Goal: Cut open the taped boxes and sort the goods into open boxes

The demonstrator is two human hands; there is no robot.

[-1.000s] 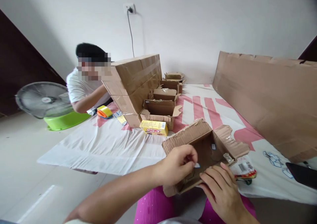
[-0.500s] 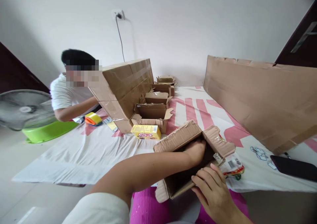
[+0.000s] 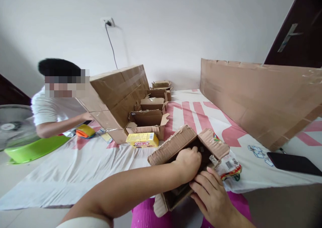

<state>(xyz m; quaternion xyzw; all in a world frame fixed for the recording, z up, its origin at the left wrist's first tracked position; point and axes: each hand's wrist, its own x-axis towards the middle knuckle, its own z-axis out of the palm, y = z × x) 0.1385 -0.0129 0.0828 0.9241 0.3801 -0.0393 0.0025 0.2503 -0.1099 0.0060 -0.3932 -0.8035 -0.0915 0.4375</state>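
An open cardboard box (image 3: 212, 142) rests tilted over my lap with its flaps spread. My left hand (image 3: 189, 161) is inside its mouth, fingers curled closed; whatever they may hold is hidden. Along the near rim, my right hand (image 3: 210, 191) grips the box, fingers bent over the edge. Just beyond the box's right side lies a red and white printed packet (image 3: 230, 167), partly covered by the box. A yellow printed carton (image 3: 142, 140) sits to the left of the box on the sheet.
Several open cardboard boxes (image 3: 147, 119) line a tall cardboard structure (image 3: 120, 95). A large cardboard panel (image 3: 254, 93) stands at right, near a black phone-like slab (image 3: 293, 162). At left are a person (image 3: 55, 110), a green basin (image 3: 35, 149), a fan (image 3: 15, 127) and yellow-orange cloths (image 3: 85, 131).
My view has turned slightly right. My left hand has lifted a little within the box and shows more. My right hand stays on the rim. The person's arm at left has shifted.
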